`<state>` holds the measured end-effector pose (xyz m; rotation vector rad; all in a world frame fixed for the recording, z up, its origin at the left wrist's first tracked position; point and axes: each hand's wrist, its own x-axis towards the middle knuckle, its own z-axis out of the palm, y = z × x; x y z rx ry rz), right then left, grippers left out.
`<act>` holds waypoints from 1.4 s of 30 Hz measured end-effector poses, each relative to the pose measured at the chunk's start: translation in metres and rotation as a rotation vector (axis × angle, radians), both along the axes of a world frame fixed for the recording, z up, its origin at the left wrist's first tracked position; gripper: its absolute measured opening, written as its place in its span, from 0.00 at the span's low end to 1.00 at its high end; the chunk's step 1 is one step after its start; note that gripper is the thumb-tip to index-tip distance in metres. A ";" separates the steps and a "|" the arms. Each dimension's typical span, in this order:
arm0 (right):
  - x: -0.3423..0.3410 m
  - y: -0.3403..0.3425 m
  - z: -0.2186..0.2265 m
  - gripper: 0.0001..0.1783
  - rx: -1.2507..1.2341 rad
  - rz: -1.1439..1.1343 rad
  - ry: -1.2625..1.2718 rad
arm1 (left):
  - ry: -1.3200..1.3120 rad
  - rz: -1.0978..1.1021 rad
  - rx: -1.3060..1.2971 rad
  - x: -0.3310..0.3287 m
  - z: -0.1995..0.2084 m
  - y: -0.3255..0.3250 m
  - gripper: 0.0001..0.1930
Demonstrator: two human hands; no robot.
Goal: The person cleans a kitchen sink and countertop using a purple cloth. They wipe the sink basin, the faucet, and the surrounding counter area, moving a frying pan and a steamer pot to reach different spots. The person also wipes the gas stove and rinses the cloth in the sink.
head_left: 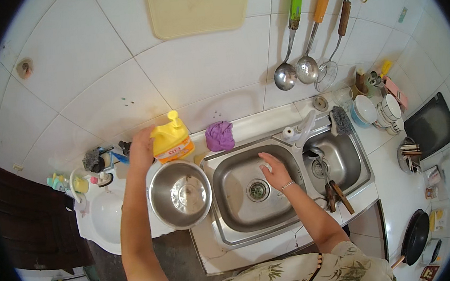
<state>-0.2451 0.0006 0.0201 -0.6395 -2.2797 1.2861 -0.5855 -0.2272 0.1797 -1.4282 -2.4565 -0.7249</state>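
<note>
My left hand is closed round the handle side of a yellow detergent jug with a yellow top, its fingers partly hidden. The jug is upright at the back, by the tiled wall. Just in front of it stands a wide steel basin with a shiny bottom. My right hand hovers over the large sink bowl, fingers apart and holding nothing. The round drain shows beside it. A crumpled purple cloth lies on the ledge behind the sink, between the jug and the faucet.
In the small sink bowl rest a ladle and wooden-handled utensils. Ladles and a strainer hang on the wall. Stacked bowls stand at the right, a black pan lower down. A white washbasin is at the left.
</note>
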 end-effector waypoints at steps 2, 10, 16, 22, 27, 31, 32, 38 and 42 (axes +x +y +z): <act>-0.010 0.004 0.016 0.22 0.051 0.038 0.082 | -0.059 -0.045 -0.004 0.006 -0.012 0.008 0.20; -0.136 0.003 0.097 0.23 -0.103 0.183 0.033 | -0.204 0.068 0.181 0.002 -0.029 -0.023 0.22; -0.249 -0.018 0.086 0.27 -0.021 0.194 0.133 | -0.135 0.195 0.165 -0.023 -0.057 -0.094 0.23; -0.270 -0.024 0.070 0.17 -0.063 0.049 0.103 | -0.392 0.309 0.215 0.001 -0.060 -0.105 0.21; -0.243 0.037 0.082 0.13 -0.017 -0.082 0.206 | -0.340 0.169 0.348 0.007 -0.084 -0.056 0.18; -0.166 0.078 0.147 0.13 0.032 -0.158 0.199 | -0.337 0.079 0.194 0.044 -0.095 0.034 0.14; -0.153 0.087 0.150 0.12 0.070 -0.194 0.170 | -0.422 0.045 0.113 0.055 -0.109 0.063 0.14; -0.121 0.114 0.104 0.11 0.151 -0.352 0.168 | -0.290 0.080 -0.461 0.105 -0.175 0.176 0.27; -0.145 0.113 0.090 0.10 0.212 -0.429 0.206 | -0.409 0.075 -0.705 0.089 -0.191 0.180 0.33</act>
